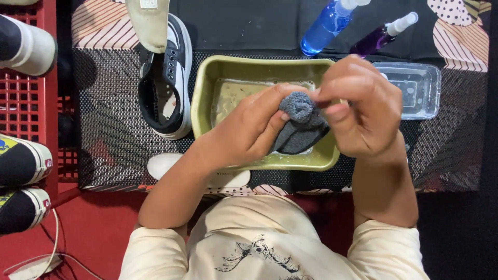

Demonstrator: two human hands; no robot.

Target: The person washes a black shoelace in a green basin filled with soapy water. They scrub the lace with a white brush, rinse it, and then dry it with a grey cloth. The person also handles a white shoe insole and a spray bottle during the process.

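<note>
- The bench [119, 129] carries a patterned mat, with a black-and-white shoe [166, 88] lying left of the tub.
- The green tub [202, 98] sits mid-bench and seems to hold murky water.
- The left hand [249, 129] and right hand [358, 111] meet above the tub, fingers clamped on the cloth.
- The grey cloth [300, 124] hangs bunched between both hands, over the tub.
- A clear tray [415, 88] and two spray bottles [324, 26] lie to the right and behind.
</note>
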